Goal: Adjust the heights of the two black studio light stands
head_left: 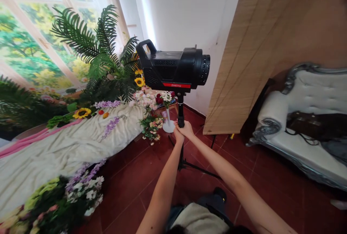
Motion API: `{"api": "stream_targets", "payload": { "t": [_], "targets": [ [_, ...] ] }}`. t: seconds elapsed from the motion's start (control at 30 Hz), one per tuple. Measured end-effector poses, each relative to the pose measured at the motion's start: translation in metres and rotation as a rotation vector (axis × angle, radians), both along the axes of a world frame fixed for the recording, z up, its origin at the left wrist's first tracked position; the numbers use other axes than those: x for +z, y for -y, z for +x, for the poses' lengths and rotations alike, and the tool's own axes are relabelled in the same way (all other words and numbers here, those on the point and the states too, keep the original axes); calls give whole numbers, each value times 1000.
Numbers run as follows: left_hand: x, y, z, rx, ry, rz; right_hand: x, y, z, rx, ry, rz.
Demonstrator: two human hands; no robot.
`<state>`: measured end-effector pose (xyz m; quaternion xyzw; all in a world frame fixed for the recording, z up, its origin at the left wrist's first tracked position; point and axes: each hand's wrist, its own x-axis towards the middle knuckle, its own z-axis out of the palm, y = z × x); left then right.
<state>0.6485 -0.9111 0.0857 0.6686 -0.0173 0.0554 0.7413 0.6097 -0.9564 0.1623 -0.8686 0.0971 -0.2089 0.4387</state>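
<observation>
The bare left hand [179, 133] and right hand [187, 129] close together around a slim black tubular stand [180, 111], mid-scene, beneath a bulky black studio light [173, 68]. Seemingly top-heavy, it could topple left onto pale-pink artificial flowers [144, 98] if their grip slackens.

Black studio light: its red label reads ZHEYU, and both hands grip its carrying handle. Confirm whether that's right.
Wrong about the grip: in the head view, the left hand and right hand grip the stand below the black studio light, not its carrying handle. The red label does read ZHEYU.
</observation>
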Motion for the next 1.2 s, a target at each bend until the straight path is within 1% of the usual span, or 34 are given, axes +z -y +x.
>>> {"api": "stream_targets", "payload": {
  "t": [0.07, 0.13, 0.2, 0.27, 0.43, 0.5, 0.57, 0.63, 0.73, 0.8, 0.9, 1.03, 1.2],
  "targets": [
    [1, -2, -2, -16, 48, 71, 6, -1, 4, 20, 51, 63],
    [3, -3, -5, -32, 108, 121, 15, -2, 9, 54, 100, 160],
    [5, -4, -7, -35, 155, 139, 27, -3, 14, 80, 137, 262],
    [6, -4, -8, -43, 172, 143, 42, -3, 19, 93, 165, 312],
    [8, -3, -8, -50, 181, 166, 83, -1, 29, 105, 221, 284],
    [8, -2, -9, -34, 192, 184, 95, 0, 30, 106, 227, 276],
    [8, -1, -9, -17, 187, 194, 103, -1, 30, 105, 232, 269],
    [8, 0, -10, -19, 178, 197, 107, -1, 28, 100, 232, 264],
    [8, 1, -11, -36, 174, 219, 107, -2, 26, 106, 223, 256],
    [9, 0, -11, -19, 172, 241, 108, -2, 25, 109, 223, 253],
    [11, -1, -12, -1, 181, 255, 112, -2, 25, 101, 217, 253],
    [16, -1, -14, -16, 165, 269, 119, 0, 29, 115, 238, 241],
    [16, -1, -14, -25, 128, 265, 118, 2, 32, 130, 244, 236]
  ]
}}
